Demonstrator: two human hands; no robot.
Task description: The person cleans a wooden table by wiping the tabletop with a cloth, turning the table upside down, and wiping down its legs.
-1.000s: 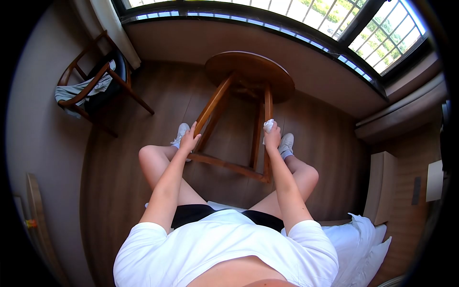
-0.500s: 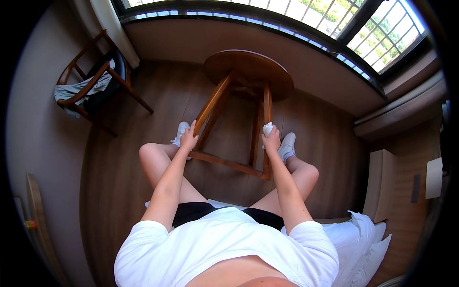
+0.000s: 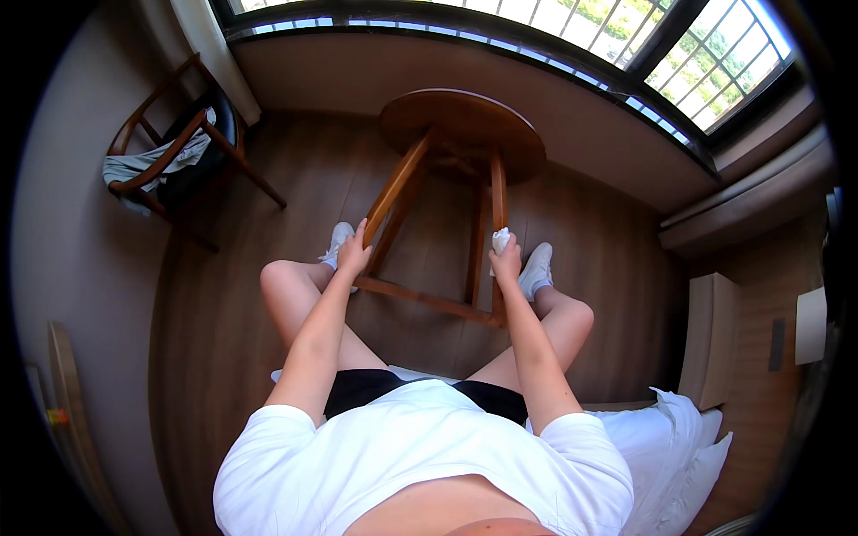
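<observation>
A round wooden table lies tipped over on the floor, its underside and legs turned toward me. My left hand is closed around the table's left leg, near the lower end. In my right hand is a crumpled white cloth or tissue, pressed against the right leg. A wooden crossbar joins the leg ends between my feet. My fingers partly hide both legs.
A wooden armchair with a grey cloth over it stands at the left. The barred window is beyond the table. White bedding and a beige padded block are at my right. White shoes flank the legs.
The view has shifted very slightly. Both hands stay at the same places on the table legs, and the table looks unmoved.
</observation>
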